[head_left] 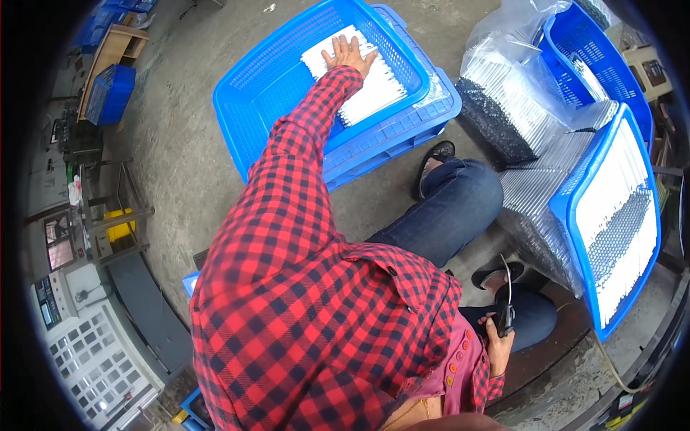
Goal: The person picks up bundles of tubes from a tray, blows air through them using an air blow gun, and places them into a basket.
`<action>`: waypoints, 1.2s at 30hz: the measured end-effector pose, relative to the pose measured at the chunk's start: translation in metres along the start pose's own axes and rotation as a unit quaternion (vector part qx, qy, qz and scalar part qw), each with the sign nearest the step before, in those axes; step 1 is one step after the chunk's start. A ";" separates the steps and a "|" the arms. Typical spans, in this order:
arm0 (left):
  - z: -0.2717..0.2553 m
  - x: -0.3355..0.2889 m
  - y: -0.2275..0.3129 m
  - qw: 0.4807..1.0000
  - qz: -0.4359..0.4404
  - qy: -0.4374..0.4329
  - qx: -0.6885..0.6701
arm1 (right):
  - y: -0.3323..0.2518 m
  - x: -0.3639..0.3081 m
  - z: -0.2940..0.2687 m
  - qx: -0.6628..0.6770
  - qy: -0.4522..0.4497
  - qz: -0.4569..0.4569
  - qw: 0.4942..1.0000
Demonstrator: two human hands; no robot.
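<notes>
My left hand lies with its fingers spread on a layer of thin white sticks, which fill the right part of a blue perforated basket. The basket rests on a blue lidded crate. Low on the right, beside my knee, my right hand is closed round a black handheld tool. A thin, pale, curved rod or cord rises from that tool; I cannot tell its exact kind.
To my right, a blue basket stands tipped, packed with white and grey rod ends. Plastic-wrapped bundles of thin rods lean nearby, with another blue basket behind. A pale hose curves at lower right. Machinery stands at left.
</notes>
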State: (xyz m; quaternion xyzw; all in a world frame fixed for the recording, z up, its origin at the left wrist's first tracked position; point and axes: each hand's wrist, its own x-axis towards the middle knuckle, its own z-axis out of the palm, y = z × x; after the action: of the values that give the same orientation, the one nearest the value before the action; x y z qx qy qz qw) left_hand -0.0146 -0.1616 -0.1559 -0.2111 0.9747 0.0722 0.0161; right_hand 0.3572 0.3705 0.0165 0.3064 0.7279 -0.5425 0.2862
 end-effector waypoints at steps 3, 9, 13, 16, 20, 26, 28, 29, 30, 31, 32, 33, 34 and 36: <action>-0.002 0.000 -0.012 0.999 -0.013 0.016 -0.044 | 0.007 -0.001 -0.002 0.012 0.018 -0.048 0.999; 0.014 0.021 -0.082 0.870 -0.312 0.159 -0.348 | 0.005 -0.005 0.007 0.024 0.024 -0.052 0.998; 0.033 0.022 -0.099 0.886 -0.307 0.098 -0.333 | 0.008 0.001 0.004 0.044 -0.009 -0.055 0.997; 0.040 0.004 -0.055 0.898 -0.271 0.264 -0.224 | 0.010 -0.003 0.003 0.031 0.013 -0.058 0.998; 0.008 -0.008 -0.047 0.979 0.002 0.205 -0.021 | 0.016 -0.010 0.005 0.033 0.029 -0.067 0.997; -0.010 -0.001 -0.051 0.997 -0.042 0.066 0.010 | 0.014 -0.012 0.007 0.033 0.024 -0.062 0.997; -0.012 0.002 -0.051 0.997 -0.041 0.064 0.007 | 0.013 -0.011 0.008 0.024 0.024 -0.056 0.998; -0.013 0.003 -0.052 0.997 -0.041 0.063 0.006 | 0.014 -0.009 0.010 0.026 0.021 -0.051 0.998; -0.016 0.006 -0.055 0.998 -0.027 0.045 0.024 | 0.014 -0.007 0.010 0.028 0.017 -0.046 0.998; -0.019 0.009 -0.056 0.999 -0.013 0.027 0.043 | 0.010 -0.006 0.011 0.028 0.017 -0.048 0.998; -0.019 0.011 -0.057 0.999 -0.013 0.029 0.042 | 0.006 -0.006 0.013 0.021 0.022 -0.042 0.999; -0.015 0.008 -0.055 0.998 -0.004 0.069 0.010 | 0.005 -0.006 0.010 0.013 0.030 -0.038 0.999; -0.009 0.010 -0.046 0.994 0.012 0.108 -0.023 | 0.006 -0.006 0.008 0.017 0.038 -0.043 0.998; -0.003 0.007 -0.019 0.987 0.062 0.143 -0.030 | 0.008 -0.010 0.003 0.031 0.059 -0.062 0.996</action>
State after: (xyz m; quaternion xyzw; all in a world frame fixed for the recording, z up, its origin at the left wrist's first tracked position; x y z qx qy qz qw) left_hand -0.0136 -0.1820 -0.1558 -0.1584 0.9756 0.0709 -0.1345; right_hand 0.3698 0.3681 0.0185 0.3008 0.7437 -0.5629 0.1989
